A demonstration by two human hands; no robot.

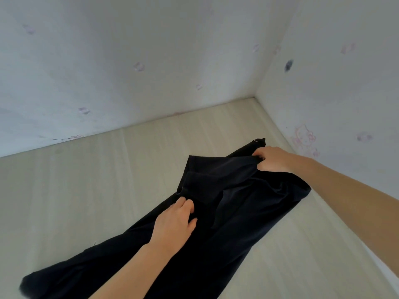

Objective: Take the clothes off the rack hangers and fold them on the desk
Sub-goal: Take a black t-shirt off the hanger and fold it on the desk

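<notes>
Fingers (258, 155) of the right hand (273, 158) are curled over and pinching a raised fold of the dark garment (226, 212) at its far edge, right of the frame's centre; the cloth there is lifted into a ridge between thumb and fingers. Lower and nearer the middle of the frame, the left hand (174, 223) lies on the garment with its fingers bent and their tips pressed into the cloth; thumb and fingers seem to gather a small pleat, though how firm that hold is cannot be told.

Black or very dark navy, the garment lies spread on the pale wood-grain worktop (86, 180), running from the lower left corner of the frame diagonally up toward the right. Its far end is bunched and folded over on itself between the two hands, with a small dark tab sticking out just beyond the right hand. Both bare forearms come in from the bottom and right edges.

Behind the worktop, two white walls (129, 50) with faint pink and purple prints meet in a corner in the upper right of the frame.
</notes>
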